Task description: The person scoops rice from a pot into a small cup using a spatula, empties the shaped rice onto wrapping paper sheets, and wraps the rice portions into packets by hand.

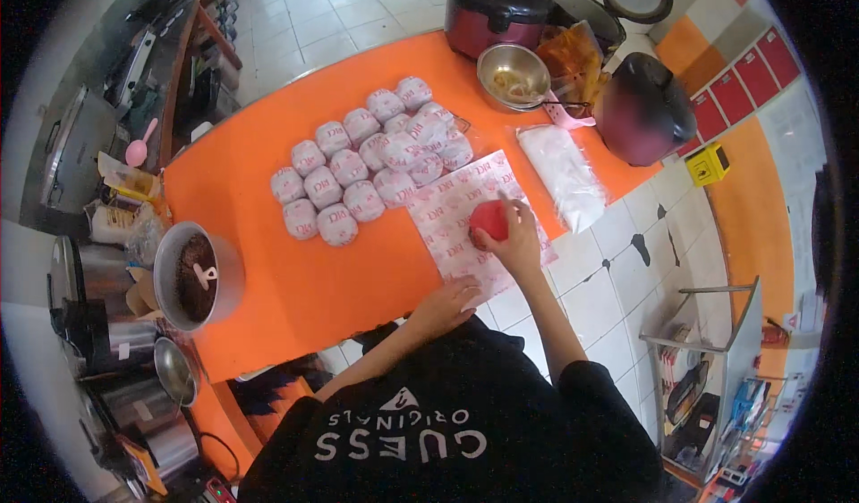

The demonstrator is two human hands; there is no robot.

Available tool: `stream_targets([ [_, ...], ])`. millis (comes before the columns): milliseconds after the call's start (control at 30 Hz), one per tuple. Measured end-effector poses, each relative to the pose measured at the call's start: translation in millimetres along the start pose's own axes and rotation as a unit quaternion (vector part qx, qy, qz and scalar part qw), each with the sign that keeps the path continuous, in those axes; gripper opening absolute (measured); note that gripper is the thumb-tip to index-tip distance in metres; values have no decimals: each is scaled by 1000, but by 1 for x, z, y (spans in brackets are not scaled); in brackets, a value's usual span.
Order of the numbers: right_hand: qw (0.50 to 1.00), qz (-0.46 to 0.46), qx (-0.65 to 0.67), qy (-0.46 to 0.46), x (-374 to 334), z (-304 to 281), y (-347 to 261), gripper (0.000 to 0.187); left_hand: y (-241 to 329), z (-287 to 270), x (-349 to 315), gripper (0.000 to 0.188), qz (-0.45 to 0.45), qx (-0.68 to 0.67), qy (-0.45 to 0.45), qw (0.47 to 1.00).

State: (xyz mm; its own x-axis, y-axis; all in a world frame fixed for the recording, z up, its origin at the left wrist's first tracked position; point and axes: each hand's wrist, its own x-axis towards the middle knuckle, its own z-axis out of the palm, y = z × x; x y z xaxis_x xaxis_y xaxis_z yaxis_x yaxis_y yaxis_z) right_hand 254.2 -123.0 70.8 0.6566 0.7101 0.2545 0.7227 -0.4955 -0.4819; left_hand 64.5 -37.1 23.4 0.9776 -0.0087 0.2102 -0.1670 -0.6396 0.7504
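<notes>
A sheet of white wrapping paper printed in pink (438,221) lies at the table's right front corner, its near edge reaching past the table. My right hand (516,242) grips a small round red cup (489,220) over the middle of the sheet; what is under the cup is hidden. At the paper's near edge rests my left hand (445,306), fingers stretched out and nothing held. Beyond the sheet, to the left, several round bundles wrapped in the same paper (344,168) sit in rows. More wrapping paper (420,136) appears to lie over the bundles nearest the sheet.
The orange table (268,288) bears a clear bag of white stuff (565,174) at right, with a steel bowl (513,75), a pink container (573,114) and dark red rice cookers (492,20) behind. A deep pot of brown food (219,275) stands at left. A metal rack (707,351) is at lower right.
</notes>
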Motion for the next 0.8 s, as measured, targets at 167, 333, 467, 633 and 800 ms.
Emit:
stream_targets([
  [167, 982, 114, 116, 99, 37, -2, 81, 80, -20, 42, 27, 36, 53, 198, 47, 978],
  [333, 972, 136, 107, 160, 66, 5, 121, 66, -29, 48, 28, 34, 39, 185, 65, 980],
  [467, 950, 153, 209, 175, 70, 15, 138, 56, -25, 46, 30, 25, -1, 155, 99, 983],
  [633, 958, 164, 201, 125, 56, 13, 145, 48, -19, 39, 36, 23, 0, 133, 120, 984],
  [800, 972, 101, 178, 117, 36, -6, 134, 59, -21, 41, 34, 24, -17, 108, 126, 986],
])
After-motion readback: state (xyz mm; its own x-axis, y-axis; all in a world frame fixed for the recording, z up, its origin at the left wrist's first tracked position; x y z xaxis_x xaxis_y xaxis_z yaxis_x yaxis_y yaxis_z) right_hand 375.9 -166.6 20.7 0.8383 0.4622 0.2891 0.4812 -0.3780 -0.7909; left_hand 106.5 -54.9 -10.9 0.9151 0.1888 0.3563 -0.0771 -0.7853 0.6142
